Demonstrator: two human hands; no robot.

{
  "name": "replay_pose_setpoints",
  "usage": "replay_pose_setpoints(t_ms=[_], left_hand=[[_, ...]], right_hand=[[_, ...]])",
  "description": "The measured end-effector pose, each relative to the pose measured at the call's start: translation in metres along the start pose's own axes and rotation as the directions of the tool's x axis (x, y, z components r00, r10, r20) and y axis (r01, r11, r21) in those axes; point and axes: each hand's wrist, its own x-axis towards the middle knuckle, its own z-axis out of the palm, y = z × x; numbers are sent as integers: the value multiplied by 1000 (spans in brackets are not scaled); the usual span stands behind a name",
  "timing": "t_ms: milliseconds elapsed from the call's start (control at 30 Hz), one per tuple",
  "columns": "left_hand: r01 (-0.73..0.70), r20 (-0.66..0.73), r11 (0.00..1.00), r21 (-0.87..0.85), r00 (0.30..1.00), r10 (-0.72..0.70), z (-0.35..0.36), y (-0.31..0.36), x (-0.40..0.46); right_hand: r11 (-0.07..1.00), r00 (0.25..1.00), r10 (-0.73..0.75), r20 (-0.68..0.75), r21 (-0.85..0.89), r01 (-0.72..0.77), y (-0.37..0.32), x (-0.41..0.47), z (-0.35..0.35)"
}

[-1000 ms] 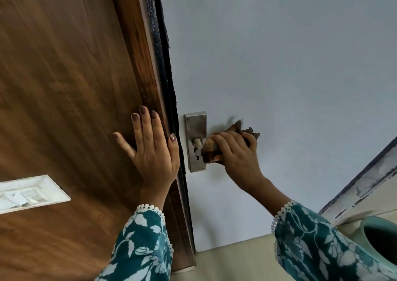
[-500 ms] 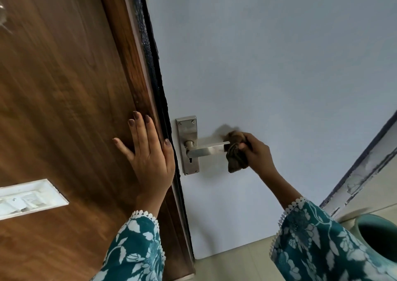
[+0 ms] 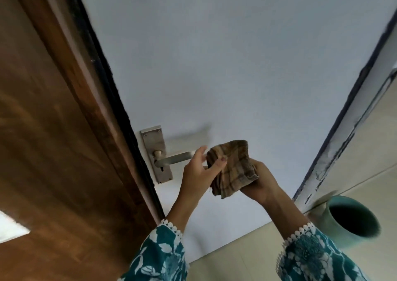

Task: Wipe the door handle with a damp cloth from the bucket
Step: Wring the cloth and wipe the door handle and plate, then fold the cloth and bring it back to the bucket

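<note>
Head view: both hands hold brown checked cloth (image 3: 233, 168) in front of pale door (image 3: 236, 66), just right of the handle (image 3: 175, 158). Left hand (image 3: 198, 173) pinches cloth's left edge, thumb on top, fingers closed on it. Right hand (image 3: 261, 184) grips cloth from below and behind, closed on it. Cloth off the handle, bunched, hanging between the hands. Handle lever sticks out from steel plate (image 3: 155, 154), bare. Teal bucket (image 3: 352, 220) on floor at lower right. Wood frame (image 3: 53, 130) left.
</note>
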Motion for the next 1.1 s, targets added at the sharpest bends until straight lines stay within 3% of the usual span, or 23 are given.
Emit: replay_pose_setpoints(t_ms=[133,233,333,567,667,833,1100], left_hand=[[8,-18,995,103,1000,-6,33,-1,13],[10,1,989,144,1000,-11,76,2,17],[18,95,995,101,995,-27,136,8,23],[281,391,952,-124,896,-213,309,13,29],[323,458,942,-91,853,-248,382,7,30],[370,421,928,-54,851,-315,465,-6,49],[545,527,838,17,707,-471,564,-48,125]], right_hand=[[997,998,37,-53,71,-33,-15,-11,-28],[999,990,15,-137,-32,-19,-34,-26,-73],[977,983,-15,-181,-210,-24,-61,-51,-123],[990,921,-32,-388,-140,-24,-125,-114,-283],[990,867,-41,-496,-136,-31,-144,-135,-348],[998,765,-4,-644,-50,-37,-169,-150,-445],[996,612,80,-787,85,-21,-208,-129,-580]])
